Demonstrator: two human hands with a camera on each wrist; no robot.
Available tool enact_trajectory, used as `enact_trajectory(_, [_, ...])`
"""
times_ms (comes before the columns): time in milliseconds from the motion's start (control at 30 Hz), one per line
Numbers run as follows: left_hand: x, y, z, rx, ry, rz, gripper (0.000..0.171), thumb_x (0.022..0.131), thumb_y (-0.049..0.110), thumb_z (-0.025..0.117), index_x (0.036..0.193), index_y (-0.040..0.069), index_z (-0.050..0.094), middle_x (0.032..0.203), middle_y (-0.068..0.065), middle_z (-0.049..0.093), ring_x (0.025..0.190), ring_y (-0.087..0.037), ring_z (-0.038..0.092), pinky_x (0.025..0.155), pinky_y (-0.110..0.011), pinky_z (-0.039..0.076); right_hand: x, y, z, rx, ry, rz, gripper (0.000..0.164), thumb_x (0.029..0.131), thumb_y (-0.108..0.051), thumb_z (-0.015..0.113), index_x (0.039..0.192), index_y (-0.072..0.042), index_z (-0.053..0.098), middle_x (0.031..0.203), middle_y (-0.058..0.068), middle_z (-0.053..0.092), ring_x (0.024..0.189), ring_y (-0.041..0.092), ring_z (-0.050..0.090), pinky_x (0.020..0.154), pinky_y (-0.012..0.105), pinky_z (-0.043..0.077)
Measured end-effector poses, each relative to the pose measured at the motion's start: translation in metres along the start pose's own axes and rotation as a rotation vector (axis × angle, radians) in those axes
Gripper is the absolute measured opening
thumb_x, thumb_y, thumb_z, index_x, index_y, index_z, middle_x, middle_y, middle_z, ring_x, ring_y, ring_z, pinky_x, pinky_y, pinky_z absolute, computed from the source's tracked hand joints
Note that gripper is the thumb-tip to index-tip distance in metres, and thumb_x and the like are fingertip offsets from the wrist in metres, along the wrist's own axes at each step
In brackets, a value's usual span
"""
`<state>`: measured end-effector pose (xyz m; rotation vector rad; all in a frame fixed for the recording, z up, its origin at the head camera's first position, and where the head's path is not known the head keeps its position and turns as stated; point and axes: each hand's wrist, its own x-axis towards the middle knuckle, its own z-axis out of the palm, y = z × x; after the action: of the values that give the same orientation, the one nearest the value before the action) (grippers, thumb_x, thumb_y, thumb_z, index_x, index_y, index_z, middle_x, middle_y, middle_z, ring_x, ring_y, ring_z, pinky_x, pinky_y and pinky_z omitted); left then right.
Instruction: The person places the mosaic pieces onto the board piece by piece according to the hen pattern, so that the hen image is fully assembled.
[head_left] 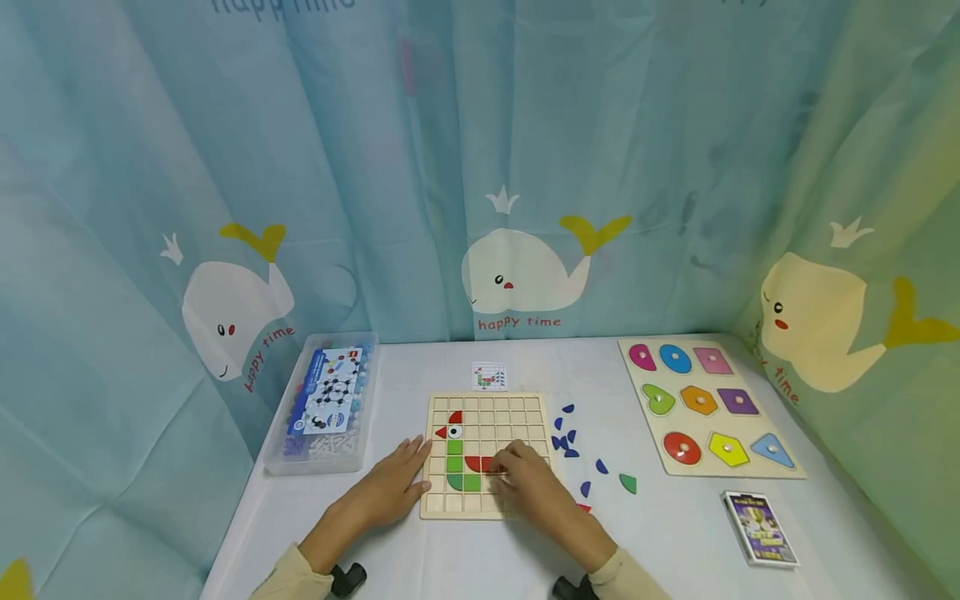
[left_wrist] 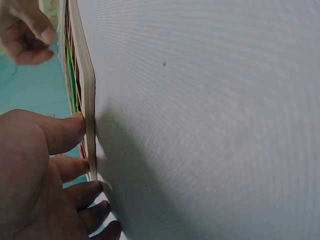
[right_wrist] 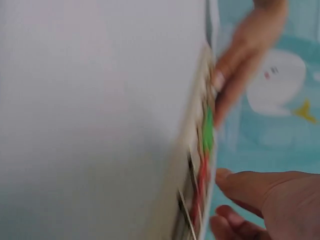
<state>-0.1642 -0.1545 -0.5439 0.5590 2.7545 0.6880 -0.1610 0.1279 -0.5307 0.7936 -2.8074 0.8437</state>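
While the left hand [head_left: 393, 482] braces the left edge of the wooden grid board [head_left: 517, 419], its fingers extended and apart, the right hand [head_left: 531, 483] bends over the board's right half. Its thumb and fingertips look slightly separated in the wrist views; whether they pinch a piece cannot be told. Green square tiles [head_left: 454, 447], an eye tile [head_left: 453, 432] and red tiles [head_left: 474, 463] lie on the board's left half and centre. The pattern card [head_left: 489, 377] lies just beyond the board's far edge; blue rounded pieces [head_left: 602, 467] lie loose to the board's right.

Assessment: the step in hand appears to be seating a tile beside the red ones. Recommended: check orientation against the card, lower squarely into one cell, press flat with a fingertip. Left-hand pressure should be light but steady; a jolted board could unseat neighbouring tiles.
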Motion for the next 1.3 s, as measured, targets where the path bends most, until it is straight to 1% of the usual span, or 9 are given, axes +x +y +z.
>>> enact_trajectory(100, [-0.001,0.000,0.000,-0.001,0.004,-0.005,0.067,0.109,0.032,0.058,0.165,0.006,0.033,0.172,-0.018,0.029,0.160,-0.042,0.024,0.127,-0.061,0.028,-0.008,0.013,-0.020,-0.032,0.017,0.101,0.020,0.088,-0.005,0.085,0.104,-0.008,0.073,0.101,0.004,0.064,0.091,0.015,0.057,0.080,0.036,0.054])
enact_trajectory(300, [-0.002,0.000,-0.001,-0.006,0.005,-0.004,0.067,0.109,0.032,0.057,0.165,0.005,0.033,0.172,-0.018,0.030,0.160,-0.042,0.024,0.127,-0.061,0.028,-0.031,0.047,-0.066,-0.143,-0.053,0.378,0.035,0.089,-0.005,0.083,0.121,-0.002,0.068,0.116,0.019,0.062,0.101,0.031,0.061,0.089,0.051,0.058])
enact_trajectory(433, [-0.002,0.001,-0.002,-0.009,-0.001,-0.012,0.067,0.109,0.032,0.057,0.165,0.006,0.033,0.172,-0.018,0.029,0.160,-0.042,0.024,0.127,-0.061,0.028,-0.044,0.069,-0.082,-0.170,-0.087,0.597,0.036,0.091,-0.004,0.080,0.122,0.004,0.064,0.114,0.026,0.056,0.094,0.035,0.059,0.083,0.052,0.061])
enact_trajectory(500, [-0.002,0.001,-0.001,-0.010,-0.008,-0.015,0.067,0.109,0.033,0.057,0.166,0.006,0.033,0.172,-0.017,0.029,0.160,-0.041,0.024,0.127,-0.061,0.028,-0.050,0.078,-0.086,-0.179,-0.109,0.647,0.032,0.092,-0.004,0.078,0.118,0.006,0.063,0.107,0.026,0.056,0.089,0.034,0.059,0.078,0.051,0.061])
enact_trajectory(667, [-0.001,0.001,-0.001,-0.008,-0.019,-0.021,0.067,0.110,0.034,0.056,0.166,0.007,0.032,0.173,-0.016,0.028,0.161,-0.040,0.023,0.127,-0.061,0.028,-0.060,0.091,-0.090,-0.180,-0.146,0.606,0.018,0.093,-0.001,0.073,0.108,0.006,0.065,0.095,0.018,0.058,0.082,0.028,0.059,0.074,0.049,0.058])
enact_trajectory(800, [0.000,0.001,-0.001,-0.006,-0.016,-0.021,0.067,0.110,0.034,0.057,0.166,0.007,0.032,0.173,-0.016,0.028,0.161,-0.040,0.022,0.127,-0.060,0.028,-0.063,0.097,-0.090,-0.146,-0.147,0.533,0.015,0.092,0.005,0.073,0.105,0.000,0.071,0.098,0.013,0.062,0.090,0.026,0.061,0.087,0.051,0.060])
enact_trajectory(900, [-0.001,0.002,-0.002,-0.008,-0.017,-0.022,0.067,0.110,0.034,0.057,0.166,0.007,0.032,0.173,-0.016,0.028,0.161,-0.040,0.022,0.127,-0.060,0.028,-0.065,0.101,-0.089,-0.104,-0.163,0.586,0.022,0.091,0.000,0.079,0.111,-0.001,0.070,0.105,0.014,0.062,0.098,0.028,0.061,0.094,0.054,0.059])
enact_trajectory(1067, [-0.001,0.003,-0.001,-0.015,-0.017,-0.026,0.067,0.109,0.034,0.057,0.166,0.007,0.033,0.173,-0.017,0.028,0.161,-0.041,0.023,0.127,-0.061,0.028,-0.070,0.107,-0.088,-0.096,-0.169,0.715,0.036,0.093,-0.015,0.082,0.116,0.004,0.062,0.105,0.019,0.058,0.094,0.030,0.058,0.090,0.053,0.058])
enact_trajectory(1300, [-0.001,0.002,0.000,-0.012,-0.011,-0.025,0.068,0.109,0.035,0.057,0.166,0.008,0.033,0.173,-0.016,0.028,0.161,-0.040,0.023,0.127,-0.061,0.028,-0.076,0.108,-0.086,-0.063,-0.147,0.650,0.028,0.094,-0.013,0.079,0.115,0.000,0.065,0.104,0.016,0.060,0.096,0.030,0.058,0.090,0.055,0.057])
